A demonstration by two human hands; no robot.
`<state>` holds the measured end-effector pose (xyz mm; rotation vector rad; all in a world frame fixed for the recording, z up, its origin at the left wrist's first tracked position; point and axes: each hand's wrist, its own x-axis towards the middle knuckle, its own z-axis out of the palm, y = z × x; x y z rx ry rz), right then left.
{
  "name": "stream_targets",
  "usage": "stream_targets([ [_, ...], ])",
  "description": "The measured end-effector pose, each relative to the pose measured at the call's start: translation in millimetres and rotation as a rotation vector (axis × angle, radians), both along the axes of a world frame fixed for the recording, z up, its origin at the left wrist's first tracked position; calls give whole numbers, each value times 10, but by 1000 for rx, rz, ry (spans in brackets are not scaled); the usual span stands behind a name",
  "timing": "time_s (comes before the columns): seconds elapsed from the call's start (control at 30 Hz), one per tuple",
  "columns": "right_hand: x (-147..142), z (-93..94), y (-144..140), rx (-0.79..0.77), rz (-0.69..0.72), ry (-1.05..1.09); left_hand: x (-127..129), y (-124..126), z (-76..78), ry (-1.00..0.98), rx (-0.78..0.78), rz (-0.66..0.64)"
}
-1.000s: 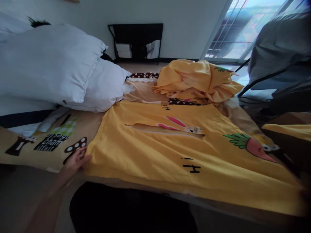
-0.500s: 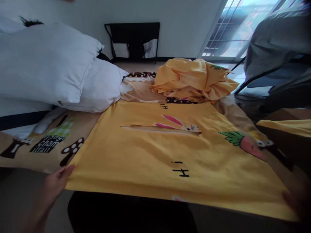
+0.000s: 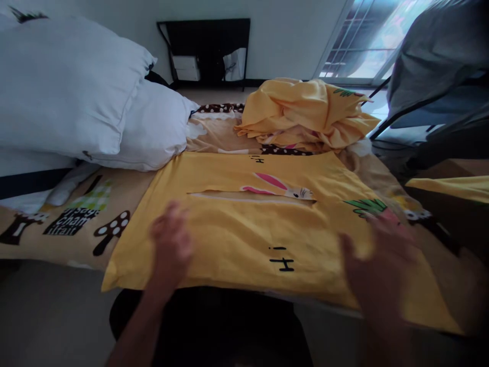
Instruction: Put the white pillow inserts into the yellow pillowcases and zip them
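Note:
A yellow pillowcase [image 3: 229, 229] lies spread flat, with a rabbit, a carrot and "Hi" printed on it. A long slit [image 3: 252, 198] across it gapes a little and shows a paler layer inside. Over its left part is my left hand [image 3: 171, 244], smeared by motion, its fingers seemingly curled; nothing shows in it. My right hand [image 3: 378, 265] hovers over the right part near the carrot print [image 3: 389, 216], blurred, thumb apart from the fingers and holding nothing. Whether either hand touches the fabric I cannot tell.
White pillows [image 3: 69, 86] are piled at the left on a beige patterned bedspread [image 3: 137, 188]. Crumpled yellow fabric [image 3: 298, 109] lies at the far side. A black shelf [image 3: 208, 38] stands by the wall. To the right are a fabric-draped chair [image 3: 428, 66] and an open cardboard box [image 3: 458, 168].
Both hands have let go of the pillowcase's near corners and moved inward over it. The near edge has dropped and lies looser. The view has shifted slightly.

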<state>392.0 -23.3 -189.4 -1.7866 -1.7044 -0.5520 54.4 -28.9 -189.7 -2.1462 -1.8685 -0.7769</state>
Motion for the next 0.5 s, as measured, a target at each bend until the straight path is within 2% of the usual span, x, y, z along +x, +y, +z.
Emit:
stream_targets([
  [0.03,-260,-40,83,-25,139,46,297,187,-44,28,-49,-92],
  [0.07,-485,-103,176,-169,273,22,523,345,-111,53,-104,-164],
  [0.1,-637,-188,265,-298,366,-12,650,458,-191,84,-213,-205],
  [0.13,-686,-288,334,-446,436,-54,659,517,-275,109,-298,-221],
  [0.17,-618,-393,371,-554,439,-76,544,520,-356,131,-350,-208],
  [0.23,-168,-576,319,-617,269,-77,1,385,-487,157,-339,-86],
  [0.27,152,-636,238,-588,191,-87,-364,272,-531,162,-309,11],
  [0.33,771,-679,32,-508,135,-141,-1068,25,-567,141,-252,265],
  [0.37,990,-665,-58,-473,59,-152,-1325,-79,-558,122,-253,402],
  [0.4,1109,-635,-121,-443,1,-155,-1477,-156,-532,101,-277,486],
  [0.43,1118,-592,-149,-409,-60,-147,-1508,-197,-493,96,-283,550],
  [0.47,1016,-544,-142,-370,-112,-127,-1418,-199,-443,99,-272,567],
  [0.5,816,-494,-103,-329,-130,-98,-1215,-163,-388,107,-243,539],
])
